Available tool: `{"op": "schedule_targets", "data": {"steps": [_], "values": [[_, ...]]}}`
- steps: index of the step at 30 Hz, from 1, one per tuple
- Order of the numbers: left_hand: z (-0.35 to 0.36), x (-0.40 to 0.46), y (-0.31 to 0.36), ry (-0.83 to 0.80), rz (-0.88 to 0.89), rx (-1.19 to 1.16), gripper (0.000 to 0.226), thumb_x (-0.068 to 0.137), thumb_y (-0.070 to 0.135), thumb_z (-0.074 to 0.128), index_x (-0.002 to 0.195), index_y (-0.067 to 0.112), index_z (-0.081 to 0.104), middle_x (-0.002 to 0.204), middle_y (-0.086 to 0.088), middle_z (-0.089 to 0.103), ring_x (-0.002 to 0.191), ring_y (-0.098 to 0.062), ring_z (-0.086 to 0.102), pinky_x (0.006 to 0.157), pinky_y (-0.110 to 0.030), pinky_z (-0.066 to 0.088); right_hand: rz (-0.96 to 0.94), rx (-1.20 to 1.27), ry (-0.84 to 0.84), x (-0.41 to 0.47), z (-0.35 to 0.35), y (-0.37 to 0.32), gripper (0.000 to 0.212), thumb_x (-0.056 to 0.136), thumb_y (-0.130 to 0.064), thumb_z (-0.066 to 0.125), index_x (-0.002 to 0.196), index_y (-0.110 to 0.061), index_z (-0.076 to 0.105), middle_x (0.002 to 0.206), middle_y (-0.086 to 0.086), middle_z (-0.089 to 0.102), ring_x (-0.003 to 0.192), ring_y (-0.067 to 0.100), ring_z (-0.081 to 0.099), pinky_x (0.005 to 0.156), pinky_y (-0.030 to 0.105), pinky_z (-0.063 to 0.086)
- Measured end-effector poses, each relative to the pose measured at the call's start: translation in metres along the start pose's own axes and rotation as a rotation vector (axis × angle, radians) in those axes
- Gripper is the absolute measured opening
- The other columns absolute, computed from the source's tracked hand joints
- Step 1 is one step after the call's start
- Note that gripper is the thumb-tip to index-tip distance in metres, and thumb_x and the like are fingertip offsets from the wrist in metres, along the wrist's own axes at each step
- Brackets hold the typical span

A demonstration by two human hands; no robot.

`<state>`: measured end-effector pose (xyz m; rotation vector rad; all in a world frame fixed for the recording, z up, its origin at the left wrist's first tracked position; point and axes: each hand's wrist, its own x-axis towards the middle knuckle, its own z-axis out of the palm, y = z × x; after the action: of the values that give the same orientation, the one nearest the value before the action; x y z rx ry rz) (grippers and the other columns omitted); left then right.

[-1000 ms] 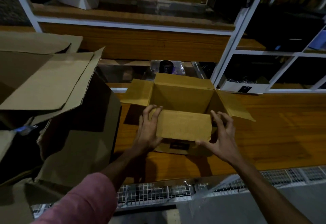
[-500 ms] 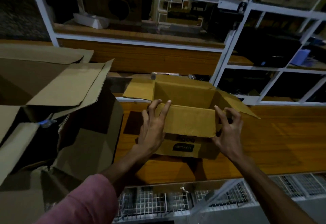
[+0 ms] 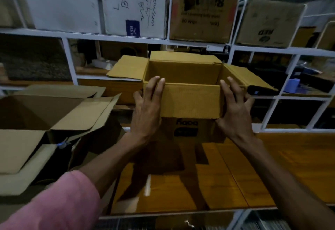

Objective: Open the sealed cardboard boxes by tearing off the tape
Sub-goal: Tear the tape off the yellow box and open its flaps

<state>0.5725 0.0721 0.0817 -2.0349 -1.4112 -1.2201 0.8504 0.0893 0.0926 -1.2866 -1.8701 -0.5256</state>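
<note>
The small cardboard box (image 3: 183, 92) sits at the centre of the scene, already open: its four flaps are folded outward and no tape shows on it from here. The left hand (image 3: 147, 110) clasps the near left corner with fingers curled over the rim, and the right hand (image 3: 235, 110) clasps the near right corner the same way, both pressing the near flap down against the front wall. The box appears to be held above the wooden table (image 3: 272, 166), though its base is hidden behind the hands. This box looks done, so the step in hand is probably carrying it off; the next move calls for a free spot to put it down and a sealed box to take up. On the left, a large opened carton (image 3: 45, 114) crowds the table edge, and the white shelving (image 3: 235, 48) behind is packed with stored boxes (image 3: 199, 16), leaving little room beyond.
</note>
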Motion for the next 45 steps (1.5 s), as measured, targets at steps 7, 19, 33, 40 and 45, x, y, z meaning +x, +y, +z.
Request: {"op": "schedule_targets", "data": {"steps": [7, 19, 33, 40, 45], "values": [[-0.07, 0.011, -0.03, 0.074, 0.016, 0.127, 0.105, 0.078, 0.019, 0.084, 0.155, 0.023, 0.013, 0.156, -0.008, 0.014, 0.129, -0.046, 0.034, 0.092, -0.057, 0.05, -0.073, 0.117, 0.044, 0.038, -0.006, -0.057, 0.103, 0.074, -0.035, 0.083, 0.156, -0.028, 0.021, 0.164, 0.005, 0.017, 0.14, 0.05, 0.024, 0.105, 0.061, 0.033], [-0.179, 0.02, -0.131, 0.127, -0.006, 0.354, 0.095, 0.082, 0.025, 0.078, 0.155, 0.02, 0.018, 0.153, -0.016, 0.023, 0.124, -0.045, 0.04, 0.09, -0.053, 0.05, -0.2, 0.23, 0.125, 0.104, 0.021, -0.186, 0.102, 0.071, -0.041, 0.079, 0.155, -0.023, 0.025, 0.156, 0.011, 0.026, 0.137, 0.043, 0.032, 0.103, 0.046, 0.027], [-0.298, -0.004, -0.358, 0.119, 0.054, 0.375, 0.079, 0.088, 0.051, 0.048, 0.153, 0.016, 0.022, 0.149, -0.011, 0.019, 0.122, -0.049, 0.038, 0.09, -0.053, 0.047, -0.176, 0.216, 0.095, 0.149, 0.121, -0.42, 0.103, 0.069, -0.043, 0.082, 0.153, -0.022, 0.028, 0.148, 0.017, 0.032, 0.128, 0.046, 0.036, 0.091, 0.039, 0.029], [-0.317, -0.037, -0.438, 0.078, 0.012, 0.34, 0.079, 0.086, 0.039, 0.058, 0.153, 0.01, 0.028, 0.148, -0.018, 0.024, 0.127, -0.047, 0.036, 0.092, -0.059, 0.046, -0.189, 0.195, 0.004, 0.144, 0.165, -0.494, 0.104, 0.069, -0.041, 0.085, 0.153, -0.026, 0.025, 0.148, 0.011, 0.022, 0.125, 0.048, 0.032, 0.084, 0.04, 0.038], [-0.307, -0.075, -0.457, 0.065, -0.115, 0.276, 0.091, 0.076, 0.009, 0.074, 0.153, 0.016, 0.025, 0.148, -0.016, 0.024, 0.128, -0.048, 0.033, 0.082, -0.062, 0.051, -0.202, 0.202, -0.054, 0.131, 0.178, -0.516, 0.103, 0.067, -0.037, 0.086, 0.15, -0.032, 0.025, 0.148, 0.006, 0.02, 0.128, 0.047, 0.027, 0.072, 0.052, 0.058]]}}
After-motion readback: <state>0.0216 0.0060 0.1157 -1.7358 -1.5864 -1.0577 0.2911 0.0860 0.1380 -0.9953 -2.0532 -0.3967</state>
